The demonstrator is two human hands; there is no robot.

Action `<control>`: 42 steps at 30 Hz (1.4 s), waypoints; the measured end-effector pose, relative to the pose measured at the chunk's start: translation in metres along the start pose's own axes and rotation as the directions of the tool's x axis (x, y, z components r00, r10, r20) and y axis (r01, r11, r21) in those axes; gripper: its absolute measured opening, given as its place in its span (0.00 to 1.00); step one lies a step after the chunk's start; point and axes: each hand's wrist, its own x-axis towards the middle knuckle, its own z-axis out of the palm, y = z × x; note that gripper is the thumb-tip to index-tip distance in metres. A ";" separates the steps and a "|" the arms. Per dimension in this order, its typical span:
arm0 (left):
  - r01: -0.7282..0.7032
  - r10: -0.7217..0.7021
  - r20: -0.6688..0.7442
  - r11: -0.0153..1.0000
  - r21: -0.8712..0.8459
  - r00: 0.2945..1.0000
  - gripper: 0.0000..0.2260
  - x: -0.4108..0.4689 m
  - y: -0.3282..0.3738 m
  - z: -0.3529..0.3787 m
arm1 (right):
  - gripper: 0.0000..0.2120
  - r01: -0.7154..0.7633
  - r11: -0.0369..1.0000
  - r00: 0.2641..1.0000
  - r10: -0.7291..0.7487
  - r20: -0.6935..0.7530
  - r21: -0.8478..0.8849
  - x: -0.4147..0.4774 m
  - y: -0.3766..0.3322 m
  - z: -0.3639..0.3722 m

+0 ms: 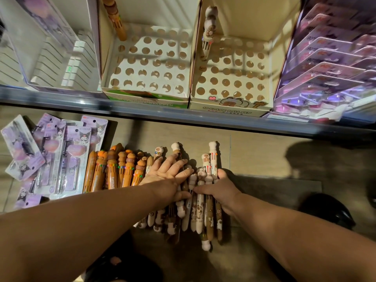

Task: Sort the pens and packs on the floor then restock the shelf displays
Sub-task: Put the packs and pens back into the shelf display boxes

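The cream-and-brown pens [195, 212] lie heaped on the floor [264, 159]. The right hand [221, 192] grips a bunch of them; the left hand [168, 178] presses flat, fingers spread. Sorting looks unfinished. Next, slotting calls for the right display box [232, 78], holding 1 cream pen [208, 31]; the left display box [146, 64] holds 1 orange pen [115, 17].

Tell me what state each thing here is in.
Left hand: open, flat on the white pens.
Right hand: gripping a bundle of white pens.
Orange pens: lying grouped on the floor.
Purple packs: heaped loosely on the floor.
Green box: nearly empty, one tan pen upright.
Cream box: nearly empty, one pale pen upright.
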 end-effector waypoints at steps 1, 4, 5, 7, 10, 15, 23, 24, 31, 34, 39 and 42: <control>0.002 -0.002 0.008 1.000 0.000 1.000 0.32 0.000 0.000 -0.001 | 0.36 0.000 1.000 1.000 0.000 0.010 0.001 0.000 -0.001 -0.001; 0.010 -0.010 0.028 1.000 -0.007 1.000 0.32 0.000 0.001 -0.003 | 0.36 -0.009 1.000 0.998 0.009 0.055 0.005 -0.003 -0.003 -0.005; 0.018 -0.018 0.030 1.000 -0.015 0.999 0.32 0.000 0.002 -0.004 | 0.35 -0.013 1.000 0.997 0.012 0.076 0.010 -0.005 -0.005 -0.007; 0.023 -0.023 0.003 0.999 -0.043 1.000 0.31 -0.001 0.003 -0.005 | 0.34 -0.024 1.000 0.989 0.020 0.145 0.021 -0.010 -0.010 -0.013; -0.017 0.009 -0.090 0.996 -0.084 0.996 0.30 -0.003 0.006 -0.008 | 0.31 -0.033 0.999 0.970 0.035 0.239 -0.012 -0.019 -0.024 -0.022; -0.030 -0.075 -0.182 0.856 -0.516 0.980 0.40 -0.006 0.024 -0.018 | 0.39 0.053 0.972 0.964 0.009 0.266 -0.227 -0.033 -0.053 -0.024; -0.086 -0.289 -0.179 0.307 -0.948 0.941 0.34 -0.010 0.039 -0.062 | 0.27 0.087 0.986 0.922 -0.025 0.387 -0.143 -0.057 -0.099 -0.018; -0.084 -0.280 -0.151 0.236 -0.968 0.948 0.30 -0.013 0.040 -0.072 | 0.26 0.105 0.979 0.913 -0.025 0.407 -0.176 -0.061 -0.103 -0.018; -0.258 -0.301 -0.133 -0.426 -0.867 0.944 0.32 -0.030 0.049 -0.105 | 0.27 0.238 0.941 0.857 -0.087 0.507 -0.242 -0.092 -0.139 -0.005; -0.367 -0.400 -0.159 -0.522 -0.770 0.903 0.33 -0.044 0.053 -0.133 | 0.30 0.297 0.929 0.852 -0.154 0.501 -0.220 -0.112 -0.169 0.003; -0.463 -0.462 -0.238 -0.467 -0.753 0.854 0.39 -0.080 0.055 -0.185 | 0.18 0.423 0.898 0.775 -0.288 0.563 -0.124 -0.161 -0.224 0.010; -0.500 -0.495 -0.281 -0.393 -0.772 0.822 0.32 -0.105 0.059 -0.211 | 0.17 0.483 0.869 0.724 -0.325 0.609 -0.110 -0.186 -0.247 0.013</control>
